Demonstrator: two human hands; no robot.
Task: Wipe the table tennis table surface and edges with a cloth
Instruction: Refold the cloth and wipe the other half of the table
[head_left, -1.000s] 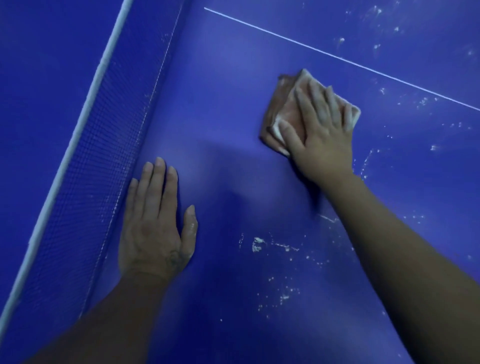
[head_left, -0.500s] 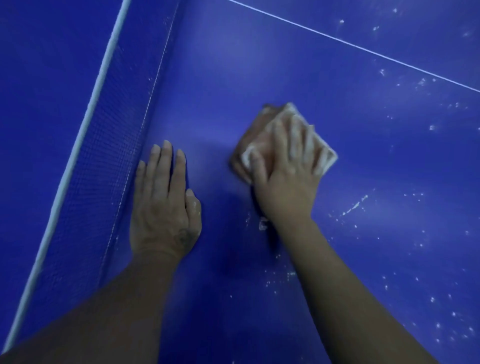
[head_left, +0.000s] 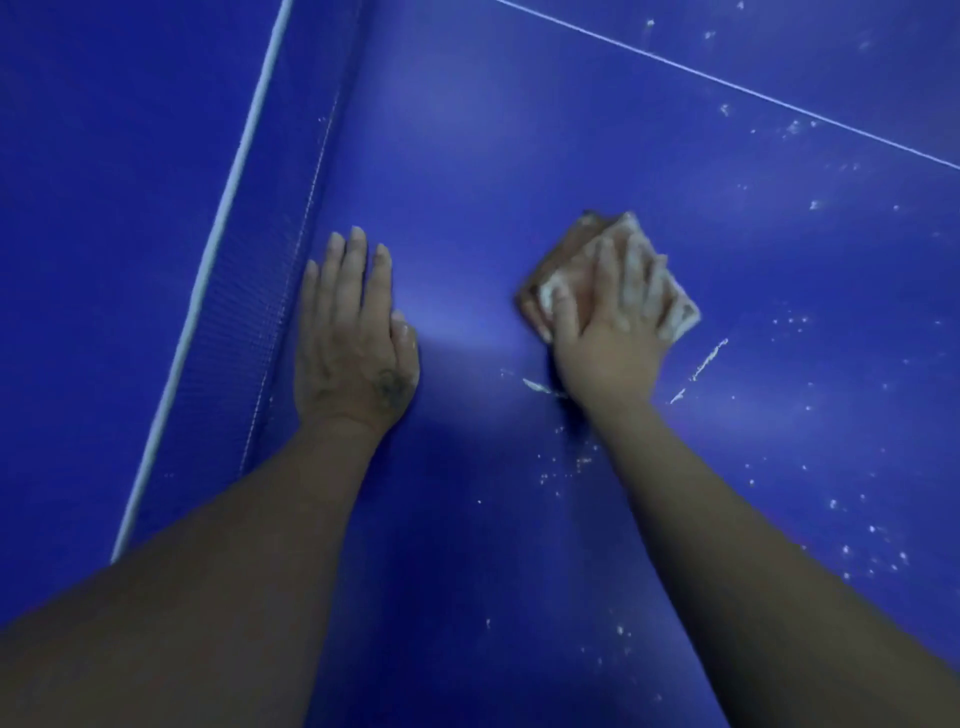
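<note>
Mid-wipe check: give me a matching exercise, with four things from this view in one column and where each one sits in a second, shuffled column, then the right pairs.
Things
1. left hand
2. right hand
3. cloth
4. net

Places
A. folded under a hand, on the blue table
B. stretched along the left side of the table
C. flat on the bare table, close beside the net
D. pressing down on top of the cloth

Pairs: 1-C; 2-D; 3-A; 4-B
</note>
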